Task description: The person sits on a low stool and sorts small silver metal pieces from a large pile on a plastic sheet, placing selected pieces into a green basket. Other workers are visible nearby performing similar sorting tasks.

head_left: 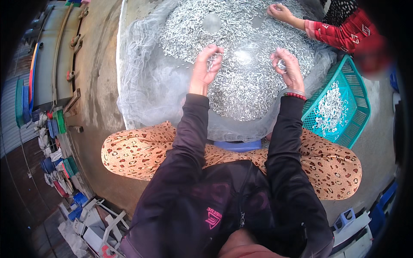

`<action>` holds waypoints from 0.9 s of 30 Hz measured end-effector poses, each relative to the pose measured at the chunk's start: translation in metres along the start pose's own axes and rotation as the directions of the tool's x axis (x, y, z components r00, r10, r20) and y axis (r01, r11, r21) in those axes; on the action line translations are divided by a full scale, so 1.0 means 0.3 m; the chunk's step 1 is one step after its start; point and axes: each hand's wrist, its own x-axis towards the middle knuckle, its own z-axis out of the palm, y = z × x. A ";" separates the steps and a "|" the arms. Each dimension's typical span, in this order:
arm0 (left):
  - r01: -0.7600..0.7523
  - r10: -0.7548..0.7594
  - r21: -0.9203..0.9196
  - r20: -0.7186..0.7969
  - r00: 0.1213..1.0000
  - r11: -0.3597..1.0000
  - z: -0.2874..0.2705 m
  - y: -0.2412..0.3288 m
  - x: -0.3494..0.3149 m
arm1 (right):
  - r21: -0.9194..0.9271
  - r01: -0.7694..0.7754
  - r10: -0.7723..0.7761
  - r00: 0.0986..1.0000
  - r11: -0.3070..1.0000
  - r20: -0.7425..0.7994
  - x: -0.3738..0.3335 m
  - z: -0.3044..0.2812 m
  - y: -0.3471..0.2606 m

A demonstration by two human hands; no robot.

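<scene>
Sitting cross-legged w/ both arms out over a big heap of small silvery fish (241, 86), spread on pale netting (142, 86) at 12 o'clock. Left hand (205, 69) is pinching a fish or two between curled fingertips, approx above the heap's centre. Right hand (287, 69) is also curling shut on a small fish, at 1 o'clock. Teal plastic basket (357, 86) is sitting at 2–3 o'clock, touching the netting's edge, holding a smaller pile of sorted fish (330, 107). Another person's hand (279, 12), red sleeve, is reaching into the heap's far side.
</scene>
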 end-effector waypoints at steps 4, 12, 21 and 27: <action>0.164 -0.085 0.881 -0.141 0.986 0.443 -0.149 -0.122 0.049 | -0.549 -0.198 0.160 0.980 0.812 -0.117 0.013 -0.080 0.200; -0.046 0.025 0.986 0.051 0.998 -0.157 -0.231 -0.154 0.102 | -0.896 -0.307 -0.009 0.945 0.321 -0.327 -0.039 -0.071 0.403; 0.169 -0.133 -0.101 0.293 0.947 0.980 -0.060 0.006 0.063 | 0.203 -0.061 0.051 0.997 0.977 0.056 0.019 0.037 0.163; 0.109 -0.124 0.617 -0.018 0.992 0.780 -0.045 -0.022 0.093 | 0.567 -0.078 -0.020 0.986 0.820 0.165 0.006 0.129 0.155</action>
